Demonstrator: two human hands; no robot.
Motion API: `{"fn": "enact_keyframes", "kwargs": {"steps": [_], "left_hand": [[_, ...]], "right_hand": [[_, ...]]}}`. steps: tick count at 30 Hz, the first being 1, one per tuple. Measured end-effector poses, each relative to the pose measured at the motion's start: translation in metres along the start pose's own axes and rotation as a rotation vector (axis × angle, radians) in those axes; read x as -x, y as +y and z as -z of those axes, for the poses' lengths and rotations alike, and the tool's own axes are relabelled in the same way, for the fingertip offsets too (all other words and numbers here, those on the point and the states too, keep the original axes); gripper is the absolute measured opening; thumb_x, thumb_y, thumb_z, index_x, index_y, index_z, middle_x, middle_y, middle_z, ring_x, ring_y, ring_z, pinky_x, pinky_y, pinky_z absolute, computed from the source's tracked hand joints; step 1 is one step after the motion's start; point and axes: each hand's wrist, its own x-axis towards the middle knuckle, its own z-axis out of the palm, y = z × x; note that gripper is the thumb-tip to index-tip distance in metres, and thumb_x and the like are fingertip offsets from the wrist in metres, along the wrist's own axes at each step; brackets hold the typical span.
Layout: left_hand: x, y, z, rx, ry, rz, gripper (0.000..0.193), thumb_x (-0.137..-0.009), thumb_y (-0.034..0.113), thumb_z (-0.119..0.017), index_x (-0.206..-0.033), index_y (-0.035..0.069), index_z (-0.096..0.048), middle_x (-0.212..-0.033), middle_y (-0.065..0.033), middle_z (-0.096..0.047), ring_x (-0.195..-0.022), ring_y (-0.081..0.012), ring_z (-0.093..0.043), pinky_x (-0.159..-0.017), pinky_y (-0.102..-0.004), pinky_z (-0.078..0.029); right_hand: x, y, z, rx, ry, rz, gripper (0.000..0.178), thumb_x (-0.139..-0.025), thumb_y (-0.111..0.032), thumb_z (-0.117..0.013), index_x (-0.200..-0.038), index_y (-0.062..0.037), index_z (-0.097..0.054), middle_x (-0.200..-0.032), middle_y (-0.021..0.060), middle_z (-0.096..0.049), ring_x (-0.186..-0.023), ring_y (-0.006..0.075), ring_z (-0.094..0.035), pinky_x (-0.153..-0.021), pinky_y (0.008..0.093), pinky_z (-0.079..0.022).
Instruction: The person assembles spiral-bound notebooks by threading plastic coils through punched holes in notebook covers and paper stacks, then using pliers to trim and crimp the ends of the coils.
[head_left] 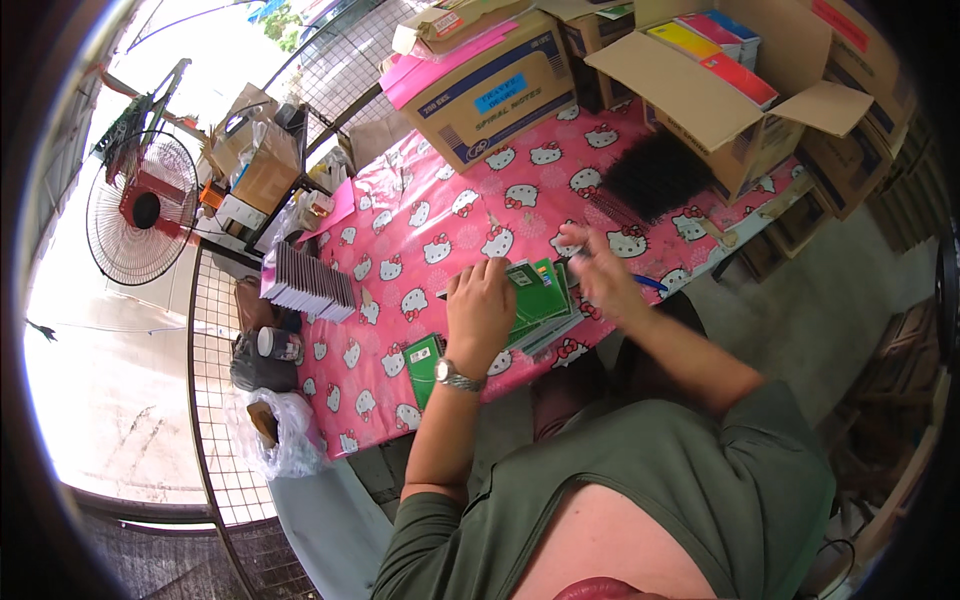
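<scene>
In front of me lies a small, uneven pile of green notebooks [540,299], with lighter page edges showing on the near side. My left hand [481,308] is at the left edge of the pile, fingers bent and closed on the top notebook; a watch sits on its wrist. Over the right end of the pile is my right hand [603,274], raised and smeared by motion, so what its fingers hold, if anything, is unclear. Another green notebook [424,368] lies left of my left wrist. A blue curved handle [650,283] shows just right of my right hand.
A heap of black spiral binding coils [655,176] lies at the far right, beside an open carton [690,92] of colourful notebooks. A closed carton [500,95] stands at the back. Stacked notebooks [308,284] line the left edge; a fan [143,208] stands beyond.
</scene>
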Motion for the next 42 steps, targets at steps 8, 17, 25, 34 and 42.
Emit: {"fn": "enact_keyframes", "kwargs": {"steps": [8,17,25,34,42], "left_hand": [[0.003,-0.001,-0.013,0.123,0.134,-0.136,0.018,-0.089,0.01,-0.06,-0.106,0.004,-0.06,-0.097,-0.0125,-0.063,-0.096,-0.0318,-0.059,-0.089,-0.0432,-0.041],[0.005,0.001,-0.008,0.184,0.08,-0.167,0.015,-0.09,0.011,-0.061,-0.103,0.004,-0.061,-0.098,-0.0124,-0.063,-0.095,-0.0311,-0.06,-0.088,-0.0417,-0.041],[0.001,0.005,-0.01,0.164,0.105,-0.149,0.017,-0.09,0.01,-0.06,-0.105,0.005,-0.063,-0.098,-0.0126,-0.065,-0.097,-0.0314,-0.06,-0.092,-0.0417,-0.041],[0.001,0.01,-0.014,0.166,0.115,-0.155,0.023,-0.089,0.01,-0.06,-0.112,0.006,-0.06,-0.099,-0.0109,-0.067,-0.096,-0.0309,-0.062,-0.093,-0.0419,-0.04],[-0.002,0.01,-0.011,0.177,0.063,-0.161,0.026,-0.089,0.014,-0.064,-0.113,0.006,-0.058,-0.101,-0.0097,-0.067,-0.096,-0.0301,-0.062,-0.093,-0.0423,-0.039]], "right_hand": [[-0.016,-0.029,0.011,0.501,-0.276,0.102,0.037,-0.101,-0.023,-0.056,-0.133,-0.005,-0.061,-0.13,0.0181,-0.063,-0.112,0.0256,-0.065,-0.09,0.0338,-0.051],[-0.028,-0.041,0.017,0.517,-0.322,0.419,0.028,-0.089,0.0,-0.064,-0.113,-0.0092,-0.072,-0.093,0.0067,-0.058,-0.085,0.0219,-0.061,-0.075,0.0339,-0.051],[-0.031,-0.042,0.022,0.686,-0.343,0.565,0.031,-0.089,0.003,-0.061,-0.115,-0.0095,-0.072,-0.092,0.0071,-0.058,-0.085,0.0204,-0.062,-0.073,0.0335,-0.052],[-0.026,-0.06,0.02,0.622,-0.397,0.357,0.027,-0.092,-0.005,-0.064,-0.119,-0.0078,-0.068,-0.092,0.0097,-0.059,-0.085,0.02,-0.063,-0.074,0.032,-0.051],[-0.028,-0.036,0.024,0.529,-0.41,0.316,0.024,-0.092,-0.008,-0.065,-0.116,-0.0052,-0.065,-0.092,0.0111,-0.061,-0.083,0.0261,-0.066,-0.076,0.0356,-0.054]]}}
